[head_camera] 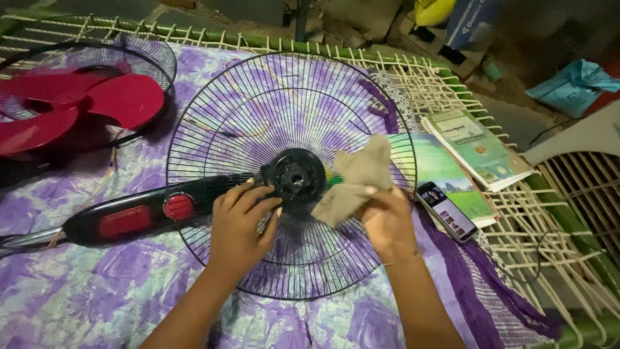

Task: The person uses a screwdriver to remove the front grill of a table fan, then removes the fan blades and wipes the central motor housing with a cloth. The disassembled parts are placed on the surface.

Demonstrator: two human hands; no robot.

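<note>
Head view, looking down on a woven cot (568, 258) covered with a purple and white patterned sheet (77, 291).

Fan guard (290, 174): round black wire grille, lying flat on the sheet at the middle of the view. Black motor hub (296, 178) sits at its centre. The fan's black neck (129, 216), with a red knob and a red panel, runs out to the left from under the grille and lies on the sheet.

Left hand (240, 229): rests on the grille just left of and below the hub, fingers bent, fingertips touching the hub's edge and the wires. Grip half curled, not clamped on anything that shows.

Right hand (386, 223): over the right part of the grille, grip clamped on a tan cloth (358, 178). The cloth is bunched and stands up from the fingers, just right of the hub; whether it touches the hub cannot be told.

Surroundings: a second wire guard (139, 55) with red fan blades (77, 110) lying in it, at the upper left of the cot, well apart from both hands. A phone (447, 212) with a lit screen lies at the grille's right rim, beside green-covered books (478, 145) on the bare weave. Blue bag (575, 84) on the floor at the upper right.
</note>
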